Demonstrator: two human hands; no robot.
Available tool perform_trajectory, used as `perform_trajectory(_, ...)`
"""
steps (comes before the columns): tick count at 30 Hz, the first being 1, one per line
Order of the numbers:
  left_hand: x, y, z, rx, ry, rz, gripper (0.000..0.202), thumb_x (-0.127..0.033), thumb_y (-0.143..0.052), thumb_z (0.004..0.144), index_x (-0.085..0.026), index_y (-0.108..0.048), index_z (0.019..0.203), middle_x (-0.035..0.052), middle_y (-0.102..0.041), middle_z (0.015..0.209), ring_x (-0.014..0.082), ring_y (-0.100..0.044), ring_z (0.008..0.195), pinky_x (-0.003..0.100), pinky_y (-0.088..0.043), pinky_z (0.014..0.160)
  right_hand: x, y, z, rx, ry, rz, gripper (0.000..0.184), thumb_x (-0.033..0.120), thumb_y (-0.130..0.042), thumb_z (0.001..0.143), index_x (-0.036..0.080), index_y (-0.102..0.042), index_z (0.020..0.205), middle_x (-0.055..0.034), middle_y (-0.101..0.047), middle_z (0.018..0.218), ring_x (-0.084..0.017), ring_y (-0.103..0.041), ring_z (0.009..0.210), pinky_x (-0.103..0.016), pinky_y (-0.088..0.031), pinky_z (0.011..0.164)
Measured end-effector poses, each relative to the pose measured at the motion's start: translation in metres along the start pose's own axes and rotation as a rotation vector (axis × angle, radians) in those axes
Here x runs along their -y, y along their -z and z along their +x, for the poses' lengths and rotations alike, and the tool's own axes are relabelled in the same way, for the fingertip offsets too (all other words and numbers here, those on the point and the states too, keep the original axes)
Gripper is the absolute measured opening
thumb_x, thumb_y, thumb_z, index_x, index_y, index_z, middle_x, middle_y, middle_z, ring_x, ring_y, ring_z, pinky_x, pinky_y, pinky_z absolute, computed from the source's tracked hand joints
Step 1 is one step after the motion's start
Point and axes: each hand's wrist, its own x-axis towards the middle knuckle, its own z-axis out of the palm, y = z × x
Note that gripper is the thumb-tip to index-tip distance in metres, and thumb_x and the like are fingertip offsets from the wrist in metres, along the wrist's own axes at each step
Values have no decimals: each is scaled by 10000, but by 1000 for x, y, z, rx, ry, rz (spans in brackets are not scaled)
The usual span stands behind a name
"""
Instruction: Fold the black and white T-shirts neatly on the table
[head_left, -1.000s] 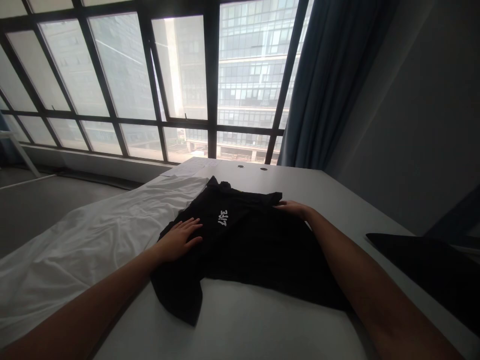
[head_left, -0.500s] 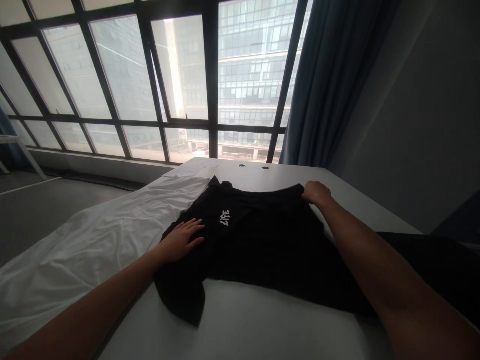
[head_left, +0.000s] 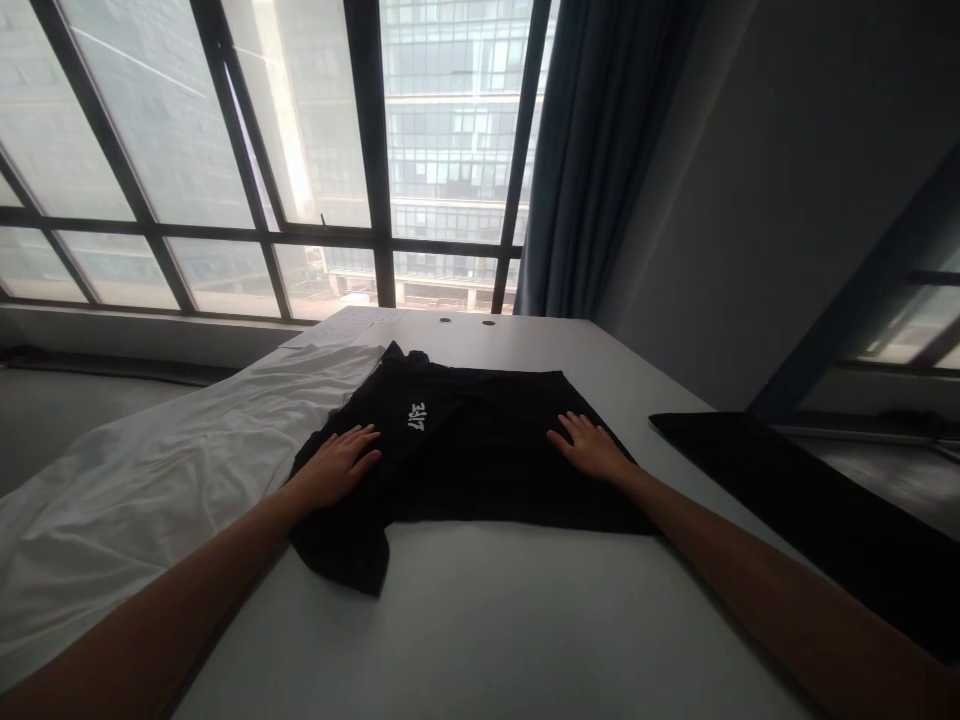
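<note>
You are at the flattening stage, as far as this view allows a judgement: the black T-shirt (head_left: 472, 450) lies spread on the table (head_left: 525, 620), on its far half toward the window end, with the small white print (head_left: 417, 417) facing up. Your left hand (head_left: 337, 468) rests palm down on the shirt's left part, toward the table's left edge. The fingers are apart and straight and pinch nothing. Your right hand (head_left: 589, 447) lies the same way on the shirt's right part, flat and spread, gripping no cloth.

One sleeve sags toward the table's near end and looks creased, so the next move probably calls for light, even pressure outward from the middle. Any lift would need a real pinch on an edge, which neither hand has now.

No box, basket or bag shows on the table, so nothing is held in anything. A rumpled white cloth (head_left: 165, 470) drapes over the table's left side, its edge touching or just under the shirt; which, you cannot tell. A dark sheet (head_left: 787, 490) lies along the table's right edge, apart from the shirt.
</note>
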Motion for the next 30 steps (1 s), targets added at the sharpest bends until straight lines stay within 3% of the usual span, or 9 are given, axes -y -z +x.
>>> perform_trajectory(7, 9, 7, -1, 68, -9, 17, 749, -656, -415, 931, -161, -516, 1484, 155, -363, 1635, 324, -268, 1537, 541, -191, 1247, -24, 9, -1, 5, 26, -4, 761, 638, -284, 1015, 180, -291, 1622, -101, -184, 1702, -267, -124, 1573, -458, -130, 1266)
perform_trajectory(12, 15, 33, -10, 131, -46, -111, 841, -772, -518, 815, -171, -616, 1395, 144, -446, 1591, 353, -359, 1494, 492, -282, 1230, -41, 8, -8, -94, 127, 3, 667, 532, -358, 1021, 130, -443, 1546, -145, -335, 1646, -293, -297, 1526, -453, -253, 1240)
perform_trajectory(16, 22, 63, -25, 250, -67, -217, 581, -656, -653, 756, -226, -765, 1130, 97, -537, 1530, 355, -503, 1397, 455, -388, 1176, -70, 15, -26, -179, 247, 39, 462, 414, -466, 981, 198, -671, 1334, -125, -587, 1459, -295, -575, 1313, -431, -440, 1125)
perform_trajectory(19, 24, 81, -36, 354, -30, -237, 358, -475, -729, 694, -248, -807, 959, 64, -485, 1573, 379, -482, 1410, 425, -447, 1125, -95, 26, -42, -196, 301, 143, 326, 268, -538, 898, 213, -773, 1117, -101, -693, 1297, -272, -648, 1202, -404, -469, 1095)
perform_trajectory(22, 23, 93, -46, 407, -5, -224, 412, -321, -720, 662, -264, -807, 1060, 48, -409, 1618, 379, -415, 1455, 426, -412, 1143, -119, 40, -59, -117, 263, 266, 314, 155, -570, 785, 214, -804, 986, -83, -697, 1298, -279, -643, 1219, -381, -488, 1067)
perform_trajectory(24, 22, 98, -51, 426, -6, -228, 477, -286, -720, 653, -280, -794, 1124, 40, -390, 1626, 378, -402, 1462, 436, -404, 1144, -132, 50, -71, -14, 229, 315, 383, 123, -610, 721, 239, -810, 1026, -59, -661, 1371, -303, -611, 1272, -376, -505, 1042)
perform_trajectory(28, 23, 99, -54, 413, -10, -223, 517, -365, -819, 595, -315, -801, 1109, 53, -462, 1583, 421, -443, 1426, 444, -493, 1061, -139, 64, -91, 131, 188, 312, 640, 109, -734, 633, 339, -755, 1230, -27, -548, 1513, -355, -493, 1398, -425, -461, 1105)
perform_trajectory(30, 23, 95, -51, 366, -31, -213, 458, -471, -838, 594, -300, -820, 1018, 77, -494, 1563, 436, -472, 1401, 449, -509, 1041, -134, 65, -98, 139, 216, 325, 651, 158, -786, 635, 361, -742, 1252, -27, -503, 1551, -366, -454, 1428, -448, -434, 1134)
